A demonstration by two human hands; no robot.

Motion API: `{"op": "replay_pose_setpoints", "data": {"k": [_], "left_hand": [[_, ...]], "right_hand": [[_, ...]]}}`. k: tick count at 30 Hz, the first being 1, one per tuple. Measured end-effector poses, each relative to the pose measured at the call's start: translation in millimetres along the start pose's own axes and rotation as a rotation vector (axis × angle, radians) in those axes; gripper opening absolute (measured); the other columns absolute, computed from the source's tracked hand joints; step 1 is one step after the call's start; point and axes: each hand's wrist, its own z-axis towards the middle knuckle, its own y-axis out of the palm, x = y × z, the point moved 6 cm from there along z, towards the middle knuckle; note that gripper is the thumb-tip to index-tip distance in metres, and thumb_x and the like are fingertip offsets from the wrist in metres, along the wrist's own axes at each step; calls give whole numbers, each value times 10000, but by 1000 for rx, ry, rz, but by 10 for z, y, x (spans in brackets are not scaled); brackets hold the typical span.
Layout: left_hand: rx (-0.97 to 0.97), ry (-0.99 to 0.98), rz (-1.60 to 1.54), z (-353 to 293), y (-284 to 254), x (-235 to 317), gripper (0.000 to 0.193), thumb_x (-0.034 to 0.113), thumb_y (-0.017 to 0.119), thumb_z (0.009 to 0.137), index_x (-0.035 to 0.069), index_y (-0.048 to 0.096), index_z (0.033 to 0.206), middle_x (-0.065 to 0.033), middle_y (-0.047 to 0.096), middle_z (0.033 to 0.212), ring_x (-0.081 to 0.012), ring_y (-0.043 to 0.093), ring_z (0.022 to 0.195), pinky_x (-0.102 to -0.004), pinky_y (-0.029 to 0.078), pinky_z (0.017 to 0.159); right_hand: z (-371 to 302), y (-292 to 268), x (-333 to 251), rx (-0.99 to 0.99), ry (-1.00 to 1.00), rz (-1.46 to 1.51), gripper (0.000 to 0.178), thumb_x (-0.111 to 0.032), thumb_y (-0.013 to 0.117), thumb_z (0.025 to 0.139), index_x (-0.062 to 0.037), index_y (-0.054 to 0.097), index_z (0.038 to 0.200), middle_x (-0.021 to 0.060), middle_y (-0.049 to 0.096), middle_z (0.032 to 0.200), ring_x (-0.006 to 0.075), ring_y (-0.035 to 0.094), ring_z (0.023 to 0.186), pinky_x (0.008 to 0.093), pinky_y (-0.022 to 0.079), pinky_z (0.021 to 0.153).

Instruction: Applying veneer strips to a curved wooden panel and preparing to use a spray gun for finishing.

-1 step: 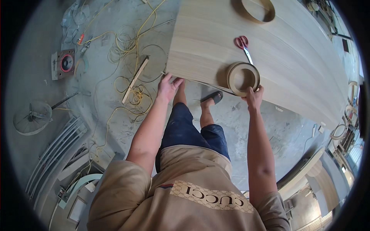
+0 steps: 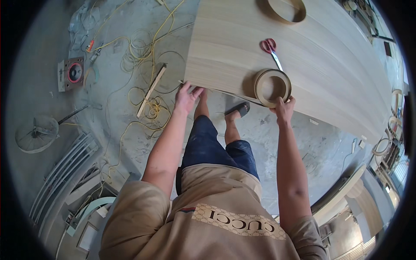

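A large pale wood-grain panel [image 2: 229, 47] lies in front of me. My left hand [image 2: 186, 99] is at its near left corner, fingers pressed on a thin edge banding strip [image 2: 234, 94] that runs along the near edge. The strip's end sticks out a little past the corner. With thumb and fingers, my right hand [image 2: 284, 110] grips the near rim of a roll of edge banding [image 2: 260, 84], which sits at the panel's near edge. Just beyond the roll lie red-handled scissors [image 2: 271, 48], blades pointing toward it.
Another loop of banding [image 2: 281, 17] stands farther back on the panel. On the floor to the left are a tangled yellow hose [image 2: 154, 106], a wooden stick [image 2: 151, 91], a boxed speaker-like unit [image 2: 73, 73] and a round fan [image 2: 39, 132]. Curved panels [image 2: 346, 190] stand behind at right.
The panel, the roll, the scissors and my left hand appear slightly farther left. Both hands keep their hold.
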Motion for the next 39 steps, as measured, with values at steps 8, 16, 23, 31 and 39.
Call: {"op": "replay_pose_setpoints", "data": {"k": [8,16,23,31,39], "left_hand": [[86,197,61,-82,101,-48,648,172,642,1026,227,264,1550,-120,496,1418,-365,598,1191,-497,570,1028],[89,231,256,-64,-4,-121,835,176,685,1004,130,117,1615,-243,306,1537,-359,537,1324,-464,546,1061],[209,170,156,-41,-86,-121,914,249,693,1006,208,21,1625,-214,244,1615,-457,431,1377,-525,464,1146],[110,198,329,-79,59,-55,766,266,661,1029,166,136,1578,-196,300,1554,-373,405,1394,-492,450,1170],[100,195,350,-4,-6,-5,446,296,669,1021,79,394,1297,-119,482,1448,-270,473,1343,-460,432,1178]], "right_hand": [[-101,-61,416,-2,303,769,467,-67,618,907,58,416,1310,223,518,1251,369,694,963,484,690,728],[25,-284,508,-95,302,501,469,-247,675,950,59,481,1247,211,635,1035,331,722,695,418,648,556],[175,-828,294,178,139,-364,888,-684,717,816,91,579,1227,289,687,1154,434,680,1083,504,521,947],[555,-981,-458,93,-360,-561,603,-397,751,867,-92,548,1346,192,683,1207,399,673,1092,494,544,909],[1052,-1577,-217,106,-199,-409,620,-270,732,811,-98,525,1369,202,722,1085,404,692,1046,482,551,913]]}}
